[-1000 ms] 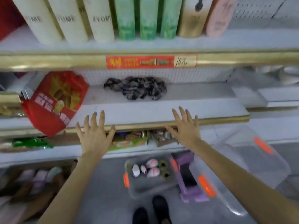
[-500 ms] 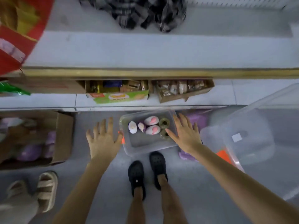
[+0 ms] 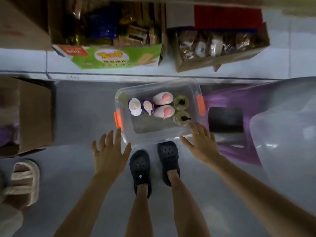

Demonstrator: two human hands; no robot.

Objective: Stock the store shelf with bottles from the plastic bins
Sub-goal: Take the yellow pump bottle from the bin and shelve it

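- Since a second ago the view has dropped from the shelf to the floor, and both hands have come down with it, from the shelf edge to the near rim of the clear bin [image 3: 159, 139].
- The left hand [image 3: 109, 151] is spread flat and empty, fingers splayed, just off the bin's near-left corner beside its orange latch [image 3: 118, 119].
- The right hand [image 3: 201, 142] is likewise released and holds nothing; its fingertips lie at the near-right corner, close by a yellow-green bottle [image 3: 181, 118]. Whether they touch the rim I cannot tell.
- The bottles stand upright in the far half of the bin: two white with pink pumps [image 3: 163, 105], two smaller purple-and-white ones [image 3: 142, 106], two yellow-green.
- The bin sits on the floor just ahead of the person's black clogs [image 3: 140, 168], below a low shelf carrying a green carton [image 3: 116, 57].
- Judgement: the step is reaching in for bottles. It would go best to close each hand round a bottle's body, not its pump head, and lift straight up so the neighbours, packed touching, are not tipped.
- Taking the nearest bottles first keeps the wrists clear of the rim.
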